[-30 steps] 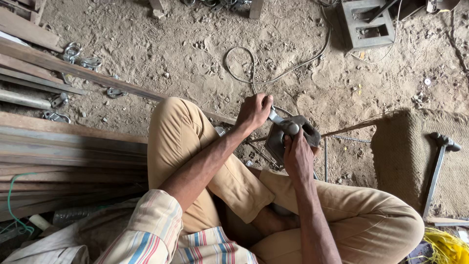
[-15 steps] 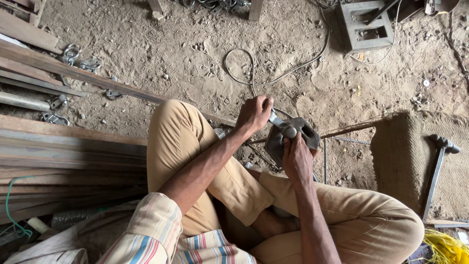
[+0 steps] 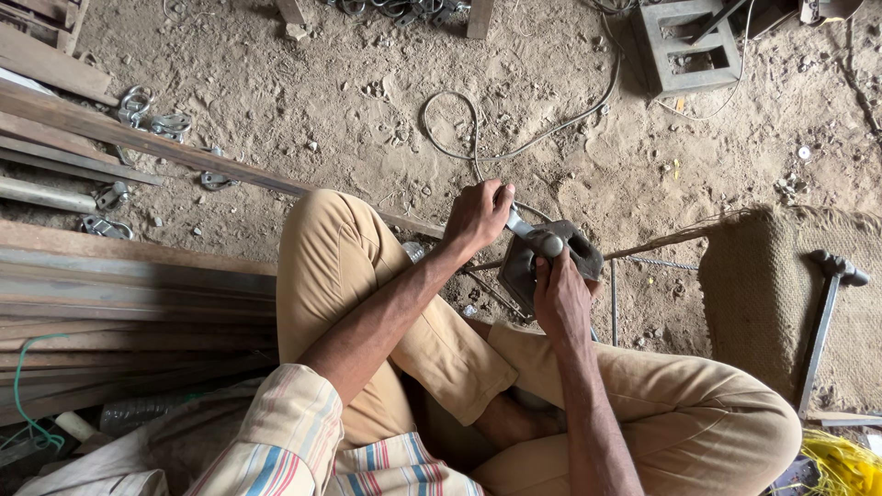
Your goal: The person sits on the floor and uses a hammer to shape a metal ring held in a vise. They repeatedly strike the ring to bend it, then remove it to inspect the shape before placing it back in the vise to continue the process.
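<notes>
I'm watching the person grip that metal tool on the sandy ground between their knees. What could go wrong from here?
1. The right hand presses on the dark metal block close to the silver metal handle that the left hand grips; a slip might pinch fingers.
2. The grey looped cable lies just beyond the hands and could snag.
3. The block sits on loose sandy ground, so it may shift under force.

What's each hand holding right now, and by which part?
Left hand grips the upper end of a short metal bar. Right hand rests on the dark metal block, fingertips by the round knob; a closed grip there cannot be told.
</notes>
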